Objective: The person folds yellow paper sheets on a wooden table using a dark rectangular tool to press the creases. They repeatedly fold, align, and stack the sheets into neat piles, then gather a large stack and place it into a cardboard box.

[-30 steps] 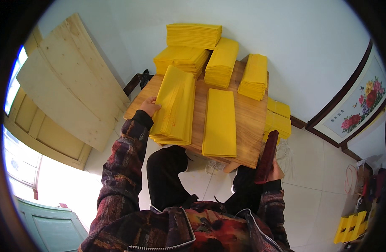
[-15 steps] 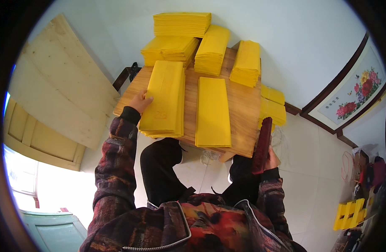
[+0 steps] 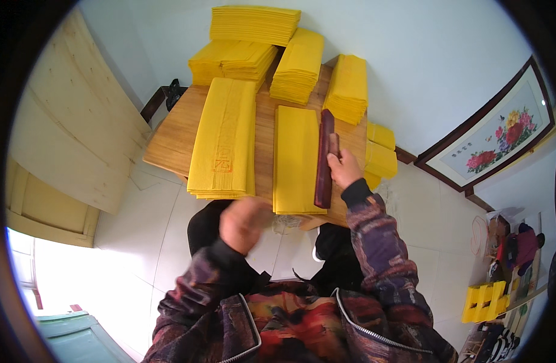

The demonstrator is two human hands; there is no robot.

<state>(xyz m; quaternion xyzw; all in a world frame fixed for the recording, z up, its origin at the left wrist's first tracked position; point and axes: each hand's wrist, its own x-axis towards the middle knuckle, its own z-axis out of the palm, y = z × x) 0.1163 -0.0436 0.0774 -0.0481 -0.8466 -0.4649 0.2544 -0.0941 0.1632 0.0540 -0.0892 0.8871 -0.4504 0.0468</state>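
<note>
My right hand (image 3: 347,169) grips a long dark red wooden bar (image 3: 324,181) by its handle. The bar stands along the right edge of a thin stack of folded yellow paper (image 3: 297,160) in the middle of the wooden table (image 3: 175,136). My left hand (image 3: 244,225), smeared by motion, is at the table's front edge, by the near end of a thicker yellow paper stack (image 3: 224,121). That stack bears a red stamped mark and loose layers show at its near end. The left fingers cannot be made out.
Along the table's back stand more yellow paper stacks (image 3: 297,66), some piled up. Further yellow bundles (image 3: 381,160) lie right of the table. A large wooden board (image 3: 66,115) leans at the left. A framed flower picture (image 3: 496,136) is at the right wall.
My right hand has brought the bar up from beside the table onto it, against the middle stack. My left hand has left the thicker stack's side and moved down toward me.
</note>
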